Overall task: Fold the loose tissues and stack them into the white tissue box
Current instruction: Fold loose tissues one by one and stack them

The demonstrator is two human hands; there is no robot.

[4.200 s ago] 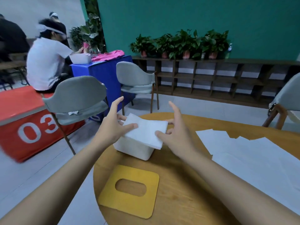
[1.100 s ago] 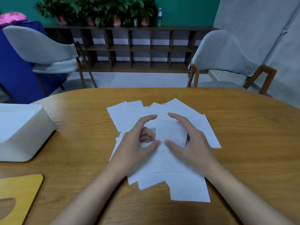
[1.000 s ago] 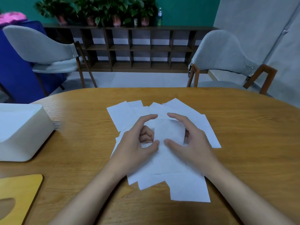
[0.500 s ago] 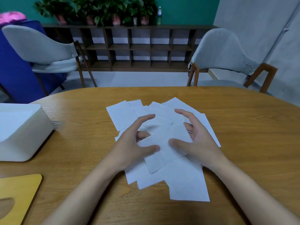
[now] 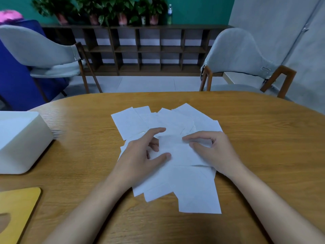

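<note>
Several loose white tissues [image 5: 195,191] lie in an overlapping pile at the middle of the wooden table [image 5: 263,138]. On top of the pile one tissue [image 5: 175,150] sits between my hands. My left hand [image 5: 140,155] holds its left edge, thumb on top and curled fingers at the edge. My right hand [image 5: 212,150] pinches its right edge with thumb and index finger. The white tissue box [image 5: 22,141] stands open at the left edge of the view, well apart from both hands, with white tissue inside.
A yellow lid [image 5: 17,208] with an oval slot lies at the table's near left corner. Two grey chairs [image 5: 44,50] [image 5: 237,55] stand beyond the far table edge, in front of a dark shelf with potted plants.
My view swung from the box to the pile. Half a second ago both hands held the top tissue raised and skewed; now it is lower, flatter and squarer over the pile.
</note>
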